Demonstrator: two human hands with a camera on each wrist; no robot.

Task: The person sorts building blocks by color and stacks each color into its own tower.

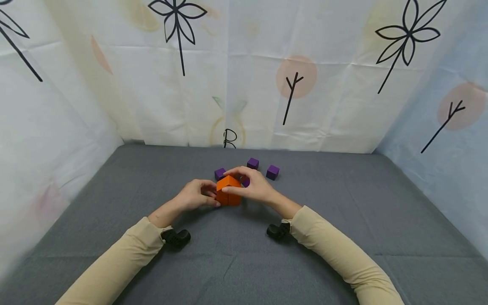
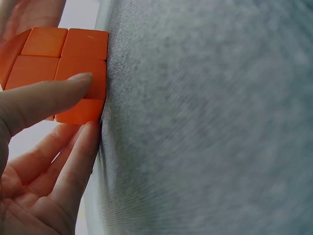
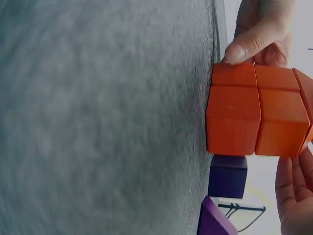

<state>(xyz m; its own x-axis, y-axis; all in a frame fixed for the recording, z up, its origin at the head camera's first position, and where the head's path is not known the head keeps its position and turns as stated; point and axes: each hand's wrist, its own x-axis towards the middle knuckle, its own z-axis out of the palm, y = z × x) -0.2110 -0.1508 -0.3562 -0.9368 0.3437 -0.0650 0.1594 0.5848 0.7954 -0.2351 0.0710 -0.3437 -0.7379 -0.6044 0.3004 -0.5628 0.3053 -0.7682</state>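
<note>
A compact stack of orange blocks (image 1: 228, 200) stands on the grey cloth, with straight seams between the blocks. My left hand (image 1: 194, 197) holds its left side low down, thumb across the near-left face and fingertips at the far edge in the left wrist view. From the right, my right hand (image 1: 259, 186) grips the upper part, its thumb in front and fingers reaching over behind. In the right wrist view the topmost orange piece (image 3: 305, 95) looks slanted against the rows below; its far side is hidden.
Several small purple cubes lie just behind the stack: one at the left (image 1: 220, 173), one farther back (image 1: 253, 163), one to the right (image 1: 272, 172), another partly behind my right hand. A patterned white curtain (image 1: 251, 114) encloses the table's back and sides.
</note>
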